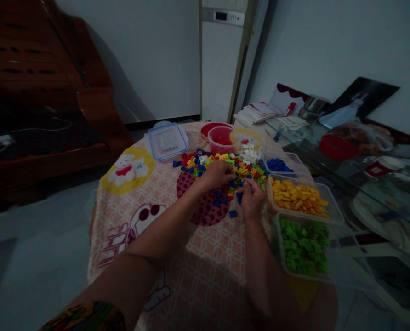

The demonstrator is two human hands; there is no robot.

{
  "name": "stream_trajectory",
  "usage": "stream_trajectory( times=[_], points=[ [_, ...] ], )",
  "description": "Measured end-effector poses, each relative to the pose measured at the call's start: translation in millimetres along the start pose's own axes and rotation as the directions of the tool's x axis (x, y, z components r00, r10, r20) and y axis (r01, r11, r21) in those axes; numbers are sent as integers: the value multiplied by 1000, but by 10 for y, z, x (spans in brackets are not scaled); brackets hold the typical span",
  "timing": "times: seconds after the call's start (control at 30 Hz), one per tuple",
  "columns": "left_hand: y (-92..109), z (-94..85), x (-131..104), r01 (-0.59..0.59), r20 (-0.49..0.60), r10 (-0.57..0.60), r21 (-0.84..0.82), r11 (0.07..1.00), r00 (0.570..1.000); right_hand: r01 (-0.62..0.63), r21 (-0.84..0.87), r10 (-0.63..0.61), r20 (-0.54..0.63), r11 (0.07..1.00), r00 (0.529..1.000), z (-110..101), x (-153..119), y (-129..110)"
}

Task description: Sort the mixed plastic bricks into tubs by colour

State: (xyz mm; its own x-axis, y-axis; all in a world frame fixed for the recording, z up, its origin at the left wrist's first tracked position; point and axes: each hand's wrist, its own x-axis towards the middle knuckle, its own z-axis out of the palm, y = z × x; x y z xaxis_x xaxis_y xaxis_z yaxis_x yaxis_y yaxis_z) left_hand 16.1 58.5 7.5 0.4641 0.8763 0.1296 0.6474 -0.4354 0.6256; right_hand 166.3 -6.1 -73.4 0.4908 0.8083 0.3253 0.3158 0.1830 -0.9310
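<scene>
A pile of mixed toy building bricks (198,161) in red, blue, yellow, green and white lies on the cloth-covered round table. Over the middle of this pile is my left hand (219,174), its fingers curled together; whatever they pinch is hidden. My right hand (252,195) is closed at the pile's near right side, thumb and forefinger pressed together. A dark blue brick (239,197) shows right beside it, and I cannot tell whether the hand holds it. One loose blue brick (233,214) lies closer to me on the cloth.
Along the right stand clear boxes of blue bricks (278,165), yellow bricks (298,197) and green bricks (303,246). Behind the pile are a pink tub (222,148), white bricks (249,154) and a blue-rimmed lid (168,141). A cluttered glass table (332,170) adjoins at right.
</scene>
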Motion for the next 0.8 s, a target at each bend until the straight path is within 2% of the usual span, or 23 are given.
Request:
stream_trajectory(
  times=[0.13, 0.27, 0.37, 0.47, 0.57, 0.63, 0.7, 0.8],
  points=[
    [108, 170, -208, -21, 131, -2, 175, 984, 991, 13, -35, -14, -20, 999, 1000, -25, 4, -7],
    [154, 313, -320, 6, 158, -60, 323, 946, 986, 25, -47, -26, -26, 999, 999, -31, 9, 15],
    [139, 422, -355, -5, 140, -46, 342, 940, 989, 16, -26, -17, -23, 1000, 1000, -26, 13, 49],
    [79, 448, -336, -21, 150, -25, 300, 954, 988, 19, -25, -20, -23, 999, 1000, -21, 15, 74],
    [-16, 404, -277, -11, 134, -7, 131, 991, 991, 33, -34, -33, -22, 999, 999, -18, 7, 71],
    [-85, 384, -233, 29, 126, -12, -139, 990, 992, 47, -28, -47, -9, 999, 999, -16, 0, 61],
    [-141, 386, -195, 144, 175, -69, -465, 874, 982, 65, -24, -65, 1, 998, 998, -15, -5, 52],
    [-185, 401, -164, 287, 253, -141, -761, 582, 957, 95, -25, -95, 18, 995, 995, -15, -6, 47]
  ],
)
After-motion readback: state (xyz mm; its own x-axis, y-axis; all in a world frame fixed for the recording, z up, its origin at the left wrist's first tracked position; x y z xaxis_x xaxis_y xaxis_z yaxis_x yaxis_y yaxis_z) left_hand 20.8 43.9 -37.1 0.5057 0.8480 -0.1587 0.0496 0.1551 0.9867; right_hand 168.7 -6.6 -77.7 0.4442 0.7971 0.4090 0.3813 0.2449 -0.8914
